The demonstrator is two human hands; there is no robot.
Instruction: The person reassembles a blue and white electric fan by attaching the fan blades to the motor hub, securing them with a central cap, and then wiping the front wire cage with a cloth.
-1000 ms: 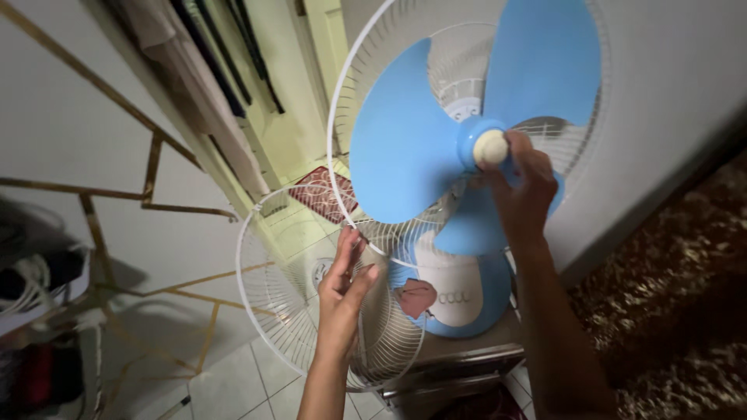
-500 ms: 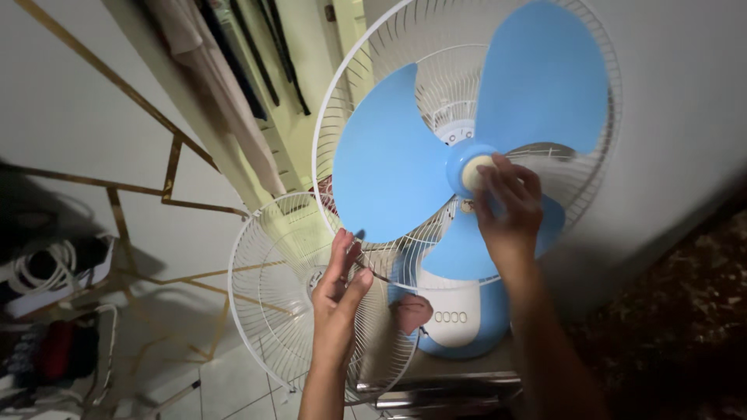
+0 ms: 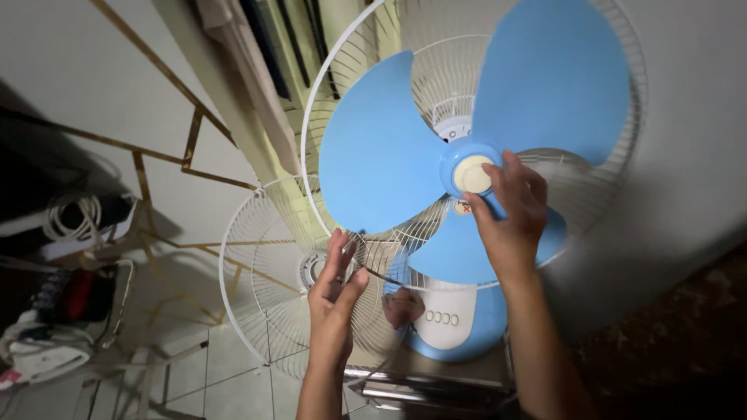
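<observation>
A: Count the parts.

B: One fan (image 3: 447, 311) with a blue and white base stands on a metal stand (image 3: 436, 381). It carries one blade set (image 3: 467, 140) of three blue blades, one cream cap (image 3: 472, 173) at the hub, and one white rear guard (image 3: 622, 155) behind the blades. A second guard, the loose front guard (image 3: 264, 272), leans lower left of the fan, over the tiled floor (image 3: 226, 381). Four small buttons (image 3: 440, 318) sit in a row on the base.

A: State of the right hand?

B: The right hand (image 3: 510, 214) is curled about the hub. Its fingers (image 3: 520, 180) lie just right of the cap and on the blue hub. Whether they press the cap itself cannot be told.

A: And the left hand?

B: The left hand (image 3: 333, 307) is released, fingers straight and close together, thumb apart. The fingertips touch the lower rim of the rear guard, where the front guard overlaps it. It grips nothing.

A: Surroundings?

B: Coiled white cable (image 3: 70, 218) and clutter lie at the left edge.
</observation>
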